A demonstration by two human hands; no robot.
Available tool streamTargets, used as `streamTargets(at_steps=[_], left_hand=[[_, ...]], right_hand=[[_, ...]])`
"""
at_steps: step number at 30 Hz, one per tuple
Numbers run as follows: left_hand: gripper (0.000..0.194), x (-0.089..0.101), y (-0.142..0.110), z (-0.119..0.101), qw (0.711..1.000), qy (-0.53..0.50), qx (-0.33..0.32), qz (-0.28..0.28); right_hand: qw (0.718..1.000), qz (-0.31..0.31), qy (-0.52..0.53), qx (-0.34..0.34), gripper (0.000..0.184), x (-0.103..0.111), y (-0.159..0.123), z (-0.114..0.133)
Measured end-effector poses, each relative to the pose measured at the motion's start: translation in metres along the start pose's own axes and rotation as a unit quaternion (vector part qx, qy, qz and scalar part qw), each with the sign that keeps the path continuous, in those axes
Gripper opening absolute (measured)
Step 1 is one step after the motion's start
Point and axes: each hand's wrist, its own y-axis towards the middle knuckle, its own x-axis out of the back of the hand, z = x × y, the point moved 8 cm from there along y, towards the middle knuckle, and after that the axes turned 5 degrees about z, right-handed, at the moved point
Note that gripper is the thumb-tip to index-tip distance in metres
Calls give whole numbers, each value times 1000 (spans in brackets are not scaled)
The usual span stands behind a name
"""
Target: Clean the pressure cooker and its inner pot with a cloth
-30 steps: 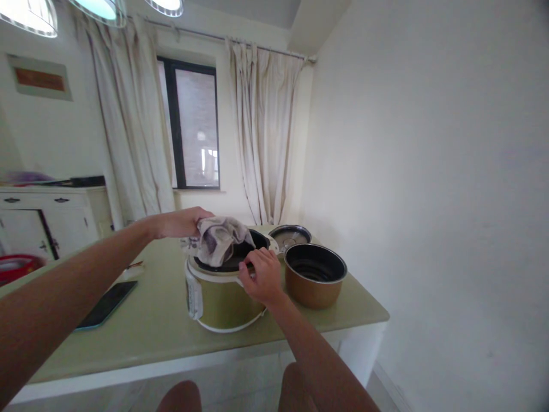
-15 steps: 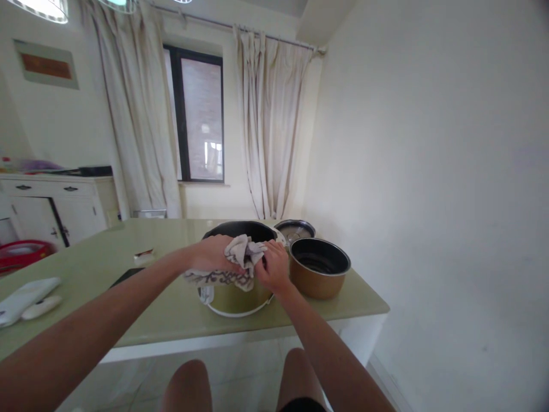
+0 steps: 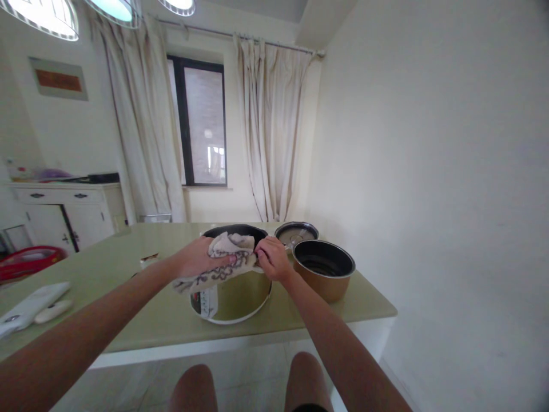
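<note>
A large round cooker (image 3: 240, 297) stands near the table's front edge. Its shiny side looks olive, its inside is dark, and a pale panel shows at its lower left. My left hand (image 3: 197, 257) is closed on a cream cloth (image 3: 231, 246) with a dark scroll pattern, pressing it on the cooker's near rim. Part of the cloth hangs over the outside. On the rim's right side, my right hand (image 3: 273, 258) grips with bent fingers, its thumb beside the cloth. A brown pot (image 3: 323, 286) with a black inside stands just right of that hand.
Behind the brown pot lies a round lid (image 3: 295, 232) with a dark rim. A white phone-like slab (image 3: 32, 306) and a small white oval object (image 3: 54, 312) rest at the table's left. The table (image 3: 167, 320) ends near a wall on the right. A red basin (image 3: 32, 260) stands beyond, left.
My left hand and the cloth have shifted left along the rim, and the cloth is spread flatter. The cooker sits slightly further left and lower in view. My right hand stays at the rim.
</note>
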Motion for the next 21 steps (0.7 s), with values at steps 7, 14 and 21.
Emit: streamTargets(at_steps=[7, 14, 21], left_hand=[[69, -2, -16, 7, 999, -5, -15, -29], [75, 28, 1, 56, 997, -63, 19, -30], [73, 29, 33, 63, 995, 12, 58, -80]], right_hand=[[999, 33, -1, -10, 25, -4, 6, -9], [998, -1, -18, -62, 23, 2, -3, 1], [985, -42, -102, -134, 18, 8, -12, 14]])
